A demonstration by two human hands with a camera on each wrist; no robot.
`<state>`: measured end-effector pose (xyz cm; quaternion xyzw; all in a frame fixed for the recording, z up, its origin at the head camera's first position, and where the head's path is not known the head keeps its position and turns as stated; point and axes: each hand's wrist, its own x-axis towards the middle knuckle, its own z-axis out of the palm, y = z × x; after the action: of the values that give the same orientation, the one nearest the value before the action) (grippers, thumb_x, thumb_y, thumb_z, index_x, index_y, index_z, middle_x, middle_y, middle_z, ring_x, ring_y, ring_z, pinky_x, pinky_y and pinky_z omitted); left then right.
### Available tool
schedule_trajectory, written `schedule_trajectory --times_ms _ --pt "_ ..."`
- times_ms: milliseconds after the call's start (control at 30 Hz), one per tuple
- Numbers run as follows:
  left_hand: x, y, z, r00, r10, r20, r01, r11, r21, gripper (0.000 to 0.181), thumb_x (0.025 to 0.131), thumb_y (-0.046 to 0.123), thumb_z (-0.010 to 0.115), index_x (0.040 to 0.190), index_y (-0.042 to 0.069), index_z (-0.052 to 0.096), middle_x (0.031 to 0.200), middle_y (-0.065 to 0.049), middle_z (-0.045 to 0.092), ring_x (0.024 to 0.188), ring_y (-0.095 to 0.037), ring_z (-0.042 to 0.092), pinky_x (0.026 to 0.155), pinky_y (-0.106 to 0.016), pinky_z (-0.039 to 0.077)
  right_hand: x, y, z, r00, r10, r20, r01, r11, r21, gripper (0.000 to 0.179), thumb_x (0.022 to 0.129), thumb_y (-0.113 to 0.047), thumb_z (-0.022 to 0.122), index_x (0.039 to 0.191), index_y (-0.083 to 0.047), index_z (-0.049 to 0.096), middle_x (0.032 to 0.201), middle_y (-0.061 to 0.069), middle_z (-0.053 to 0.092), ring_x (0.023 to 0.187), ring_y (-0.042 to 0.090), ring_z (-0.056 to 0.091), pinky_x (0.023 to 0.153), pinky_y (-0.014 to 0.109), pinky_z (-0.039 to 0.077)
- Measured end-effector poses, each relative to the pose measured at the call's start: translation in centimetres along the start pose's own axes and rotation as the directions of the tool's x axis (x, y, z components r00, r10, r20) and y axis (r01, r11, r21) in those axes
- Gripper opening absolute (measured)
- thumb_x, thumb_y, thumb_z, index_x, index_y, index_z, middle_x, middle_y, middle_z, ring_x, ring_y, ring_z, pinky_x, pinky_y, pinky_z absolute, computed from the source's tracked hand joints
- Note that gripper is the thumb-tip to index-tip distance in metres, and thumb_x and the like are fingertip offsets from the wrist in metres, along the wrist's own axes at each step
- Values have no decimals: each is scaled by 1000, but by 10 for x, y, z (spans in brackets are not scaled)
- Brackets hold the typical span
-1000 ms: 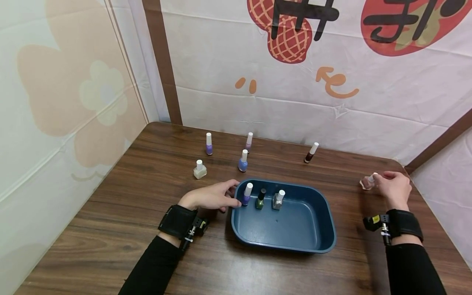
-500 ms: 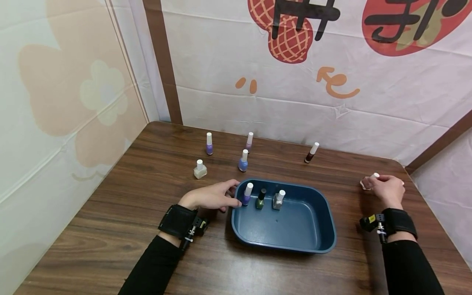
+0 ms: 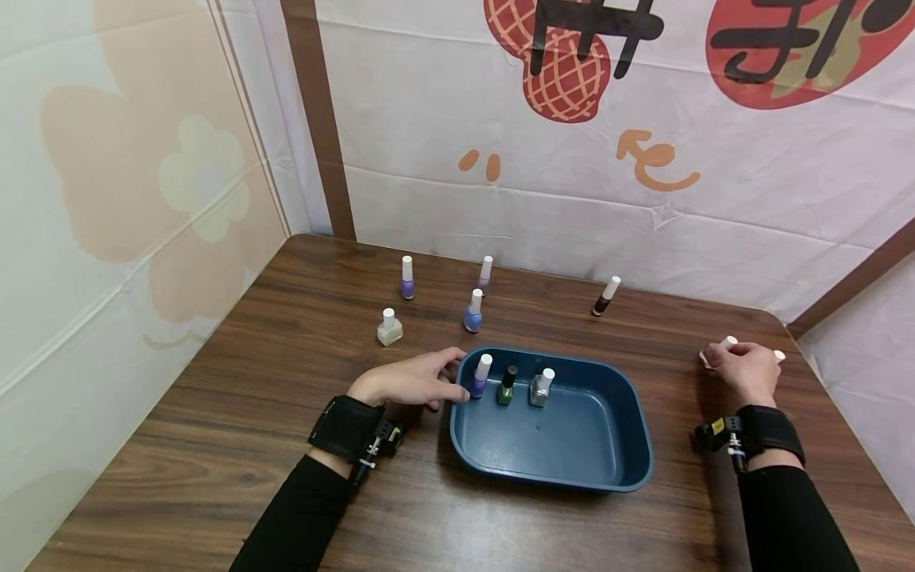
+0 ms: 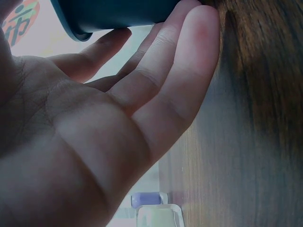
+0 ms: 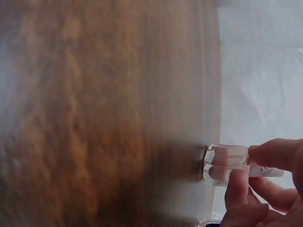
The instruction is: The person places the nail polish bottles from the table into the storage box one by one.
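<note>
The left hand (image 3: 411, 380), fingers loosely extended, rests against the left side of the blue tray (image 3: 561, 445), which holds three bottles (image 3: 505, 393). Near the worktop's (image 3: 400, 508) far right corner, the right hand (image 3: 747, 369) pinches a clear-glass bottle (image 5: 225, 158) at its neck, another white cap (image 3: 779, 356) showing just beside. Five further bottles (image 3: 472, 319) stand toward the far edge.

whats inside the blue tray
Inside the blue tray, toward its far side, stand a white-capped purple nail polish bottle, a black-capped green one and a white-capped silvery one. The bottles hide the patches of floor beneath them.
</note>
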<state>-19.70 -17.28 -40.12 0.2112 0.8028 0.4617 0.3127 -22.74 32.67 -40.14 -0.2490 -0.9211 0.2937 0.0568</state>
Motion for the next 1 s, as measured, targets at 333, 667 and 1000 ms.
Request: schedule_trajectory --times_ms 333,667,1000 --pt "0 1 0 1000 -1 1 1 1000 -2 52 92 23 61 139 12 41 120 -11 59 93 -15 62 75 -34 55 -1 2 2 1000 -8 -23 8 1000 0 55 88 -33 57 122 10 58 120 32 55 103 43 48 70 33 35" --pt "0 1 0 1000 0 4 0 1000 -1 53 92 23 62 139 12 41 119 -11 59 93 -16 62 75 -33 55 0 3 4 999 -5 -38 5 1000 6 54 89 -33 56 122 10 58 121 32 55 104 43 48 70 34 36" --pt "-2 2 0 1000 5 10 -5 1000 -10 52 93 22 61 139 11 40 118 -11 59 92 -17 62 76 -34 55 1 4 5 999 1 -40 0 1000 3 55 91 -34 55 123 10 57 122 31 55 105 42 47 71 34 35"
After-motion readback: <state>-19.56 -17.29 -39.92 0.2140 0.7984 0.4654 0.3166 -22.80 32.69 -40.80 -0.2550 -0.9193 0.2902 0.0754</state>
